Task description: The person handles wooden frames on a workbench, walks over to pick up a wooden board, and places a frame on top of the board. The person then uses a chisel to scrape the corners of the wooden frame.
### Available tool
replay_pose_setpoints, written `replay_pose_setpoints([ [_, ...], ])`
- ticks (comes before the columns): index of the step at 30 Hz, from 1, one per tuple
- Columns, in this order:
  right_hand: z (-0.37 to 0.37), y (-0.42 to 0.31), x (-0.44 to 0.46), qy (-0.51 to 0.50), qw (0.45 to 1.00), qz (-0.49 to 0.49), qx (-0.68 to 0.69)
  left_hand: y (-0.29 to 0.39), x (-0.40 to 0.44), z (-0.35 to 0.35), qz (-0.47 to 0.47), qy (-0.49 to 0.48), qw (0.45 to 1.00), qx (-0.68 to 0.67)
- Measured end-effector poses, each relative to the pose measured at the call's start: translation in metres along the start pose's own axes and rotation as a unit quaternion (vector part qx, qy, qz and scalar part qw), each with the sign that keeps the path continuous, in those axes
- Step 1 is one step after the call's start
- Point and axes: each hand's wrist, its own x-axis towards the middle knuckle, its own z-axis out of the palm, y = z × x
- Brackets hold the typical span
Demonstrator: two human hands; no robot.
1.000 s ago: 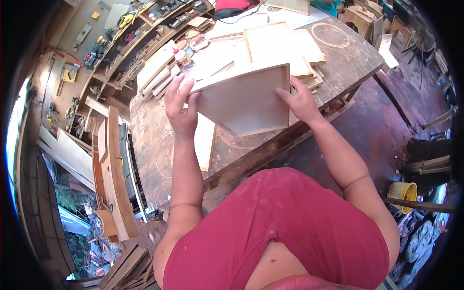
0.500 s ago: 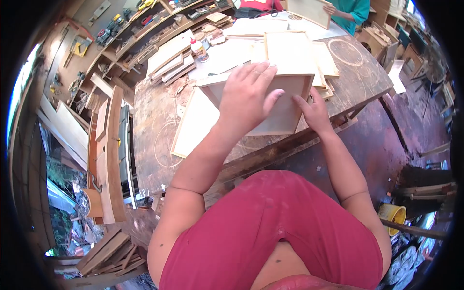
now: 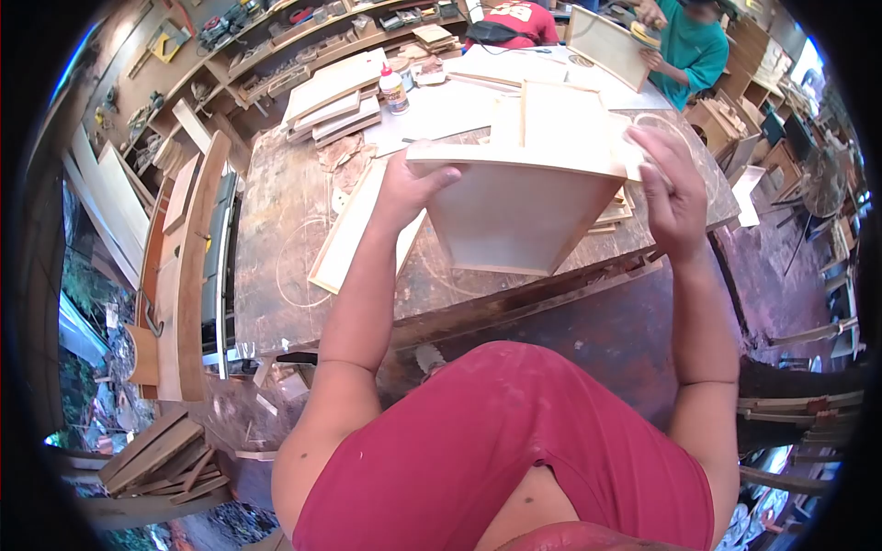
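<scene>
A shallow framed wooden panel [image 3: 524, 216] is tilted up above the near side of the workbench, its broad pale face toward me. My left hand [image 3: 411, 188] grips its upper left corner, with the thumb on the near face and the other fingers mostly hidden behind. Beside the upper right corner is my right hand [image 3: 675, 197], fingers stretched out and thumb apart; whether it touches the edge I cannot tell. Another pale framed panel [image 3: 335, 253] lies on the bench under my left forearm. Behind the held piece, one more framed panel [image 3: 562, 110] shows.
A white glue bottle with a red cap [image 3: 393, 92] stands by stacked boards [image 3: 331, 106] on the workbench [image 3: 276, 220]. Across the bench, a person in teal [image 3: 691, 50] holds a framed panel [image 3: 606, 50]. A person in red [image 3: 519, 23] is nearby. Tool shelves [image 3: 303, 55] line the back.
My left hand has moved from across the panel's top to its left corner. My right hand has shifted right and its fingers have spread. The panel's near face has turned more toward me.
</scene>
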Motion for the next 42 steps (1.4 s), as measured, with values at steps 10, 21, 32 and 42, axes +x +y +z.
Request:
replay_pose_setpoints([
  [10, 0.110, -0.031, 0.051, -0.305, 0.917, -0.195, -0.165, -0.012, 0.001, 0.004, 0.051, -0.005, 0.992, -0.118],
  [21, 0.062, -0.011, 0.053, -0.332, 0.909, -0.192, -0.161, -0.012, 0.009, 0.004, 0.047, -0.030, 0.989, -0.135],
  [32, 0.150, -0.046, 0.078, -0.347, 0.915, -0.173, -0.115, -0.020, 0.016, -0.009, 0.049, -0.041, 0.998, -0.009],
  [42, 0.127, -0.018, 0.060, -0.243, 0.934, -0.234, -0.117, -0.012, 0.016, -0.001, 0.044, -0.031, 0.997, -0.053],
])
